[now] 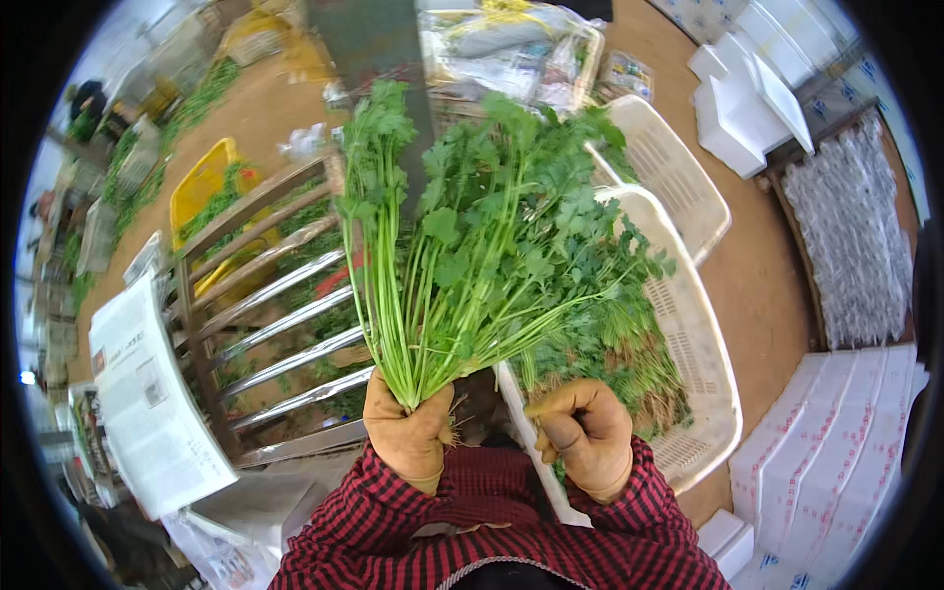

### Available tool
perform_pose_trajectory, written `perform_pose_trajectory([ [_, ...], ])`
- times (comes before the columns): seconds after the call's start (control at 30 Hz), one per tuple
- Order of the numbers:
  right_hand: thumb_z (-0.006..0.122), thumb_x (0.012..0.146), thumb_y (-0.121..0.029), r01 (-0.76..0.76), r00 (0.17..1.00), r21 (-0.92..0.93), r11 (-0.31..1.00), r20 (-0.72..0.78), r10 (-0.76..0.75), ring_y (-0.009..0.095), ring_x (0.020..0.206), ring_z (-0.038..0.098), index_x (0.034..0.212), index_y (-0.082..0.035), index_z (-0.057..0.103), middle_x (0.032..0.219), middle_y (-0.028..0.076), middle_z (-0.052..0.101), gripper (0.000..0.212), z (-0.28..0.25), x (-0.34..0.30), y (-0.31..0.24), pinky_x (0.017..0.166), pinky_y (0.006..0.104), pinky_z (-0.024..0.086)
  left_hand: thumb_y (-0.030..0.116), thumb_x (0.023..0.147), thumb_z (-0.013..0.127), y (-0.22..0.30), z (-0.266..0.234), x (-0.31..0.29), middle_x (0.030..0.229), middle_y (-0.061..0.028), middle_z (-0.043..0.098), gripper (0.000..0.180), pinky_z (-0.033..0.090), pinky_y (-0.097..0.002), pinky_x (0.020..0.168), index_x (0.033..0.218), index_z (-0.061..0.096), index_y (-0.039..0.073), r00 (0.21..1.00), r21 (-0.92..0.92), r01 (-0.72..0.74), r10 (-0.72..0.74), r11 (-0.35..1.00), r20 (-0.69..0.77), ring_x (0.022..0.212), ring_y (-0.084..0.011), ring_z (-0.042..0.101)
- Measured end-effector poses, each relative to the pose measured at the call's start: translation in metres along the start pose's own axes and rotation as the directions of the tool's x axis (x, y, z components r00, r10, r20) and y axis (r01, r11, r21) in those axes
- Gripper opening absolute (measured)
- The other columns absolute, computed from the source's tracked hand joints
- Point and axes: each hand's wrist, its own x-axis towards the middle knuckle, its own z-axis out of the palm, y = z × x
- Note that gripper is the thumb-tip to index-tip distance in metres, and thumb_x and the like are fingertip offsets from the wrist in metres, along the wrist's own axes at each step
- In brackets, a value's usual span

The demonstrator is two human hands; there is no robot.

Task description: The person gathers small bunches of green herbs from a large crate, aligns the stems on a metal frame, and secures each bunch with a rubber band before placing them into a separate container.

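My left hand (pixel 408 433), in a tan glove, is closed round the lower stems of a large bunch of coriander (pixel 433 265). The leafy tops fan out away from me, some leaning right, and thin roots poke out beside the fist. To its right, my gloved right hand (pixel 590 442) is apart from the bunch, with thumb and fingers pinched together. Whatever it may hold is too small to make out. Beneath and beyond that hand, more coriander (pixel 639 369) with brownish roots lies in a white plastic crate (pixel 723 393).
A slatted metal rack (pixel 280 295) stands at the left, beside a stack of newspaper (pixel 152 393). Behind it sits a yellow basket (pixel 202 187). Another white crate (pixel 678 167), foam boxes (pixel 737 108) and a holder of clear plastic (pixel 851 236) are at the right.
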Motion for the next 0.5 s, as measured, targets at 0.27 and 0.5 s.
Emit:
perform_pose_trajectory([
  [0.27, 0.07, 0.092, -0.019, 0.575, 0.813, -0.552, 0.604, 0.469, -0.345, 0.032, 0.062, 0.066, 0.101, -0.009, 0.072, 0.075, 0.014, 0.067, 0.014, 0.196, 0.065, 0.01, 0.057, 0.0386, 0.052, -0.006, 0.088, 0.071, 0.037, -0.135, 0.003, 0.084, -0.0031, 0.068, 0.03, 0.037, -0.0202, 0.043, 0.115, 0.06, 0.003, 0.975, -0.17, -0.112, 0.075, 0.979, -0.21, 0.051, -0.0066, 0.052],
  [0.5, 0.069, 0.098, -0.017, -0.146, 0.875, -0.368, 0.918, 0.385, 0.294, 0.008, 0.053, 0.063, 0.11, 0.0, 0.072, 0.071, 0.005, 0.069, 0.021, 0.201, 0.029, 0.017, 0.049, 0.0237, 0.05, -0.004, 0.092, 0.063, 0.027, -0.206, 0.008, 0.089, -0.0028, 0.067, 0.026, 0.032, -0.0209, 0.041, 0.117, 0.061, 0.003, 0.984, -0.328, 0.023, -0.079, 0.944, -0.159, 0.048, -0.0057, 0.045],
])
